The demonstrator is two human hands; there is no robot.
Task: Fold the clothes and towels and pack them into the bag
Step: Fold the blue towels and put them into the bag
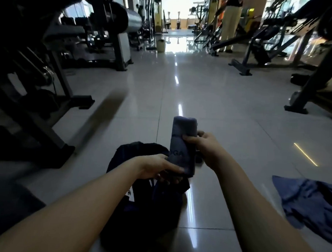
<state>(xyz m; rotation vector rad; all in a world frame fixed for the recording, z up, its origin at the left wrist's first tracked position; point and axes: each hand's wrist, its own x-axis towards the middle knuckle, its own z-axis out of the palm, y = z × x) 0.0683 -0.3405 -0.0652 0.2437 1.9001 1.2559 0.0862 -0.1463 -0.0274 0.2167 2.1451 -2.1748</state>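
While aloft, folded grey-blue towel (182, 126)

Blue cloth (308, 204) partly beyond right edge

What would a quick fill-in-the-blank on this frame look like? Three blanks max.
1. The left hand and the right hand both grip a folded grey ____.
2. Just below it, on the tiled floor, sits a dark ____.
3. A crumpled blue cloth lies on the floor to the person's ____.
Missing words: towel; bag; right.
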